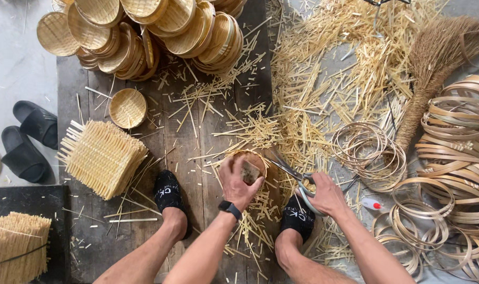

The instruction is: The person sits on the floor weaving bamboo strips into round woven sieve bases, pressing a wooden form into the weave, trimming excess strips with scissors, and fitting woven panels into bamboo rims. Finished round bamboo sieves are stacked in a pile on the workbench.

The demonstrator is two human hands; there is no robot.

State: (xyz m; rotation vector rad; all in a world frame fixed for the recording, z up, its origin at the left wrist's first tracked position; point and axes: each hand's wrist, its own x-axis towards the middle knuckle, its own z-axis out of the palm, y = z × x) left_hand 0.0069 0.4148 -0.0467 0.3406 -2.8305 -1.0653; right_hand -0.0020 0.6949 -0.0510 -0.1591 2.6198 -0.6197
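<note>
Fingers: left hand grips a small woven basket on the wooden floor; right hand is closed on scissors, blades beside the rim. Risk: blades slipping could nick the nearby fingers.

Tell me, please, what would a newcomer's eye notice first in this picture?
At the centre, the left hand presses a small round basket against the wooden floor, while the right hand holds scissors at its rim. A big pile of finished baskets fills the top, and loose bamboo strips cover the floor beside it. Many bamboo rings lie at the right edge, under a broom.
</note>
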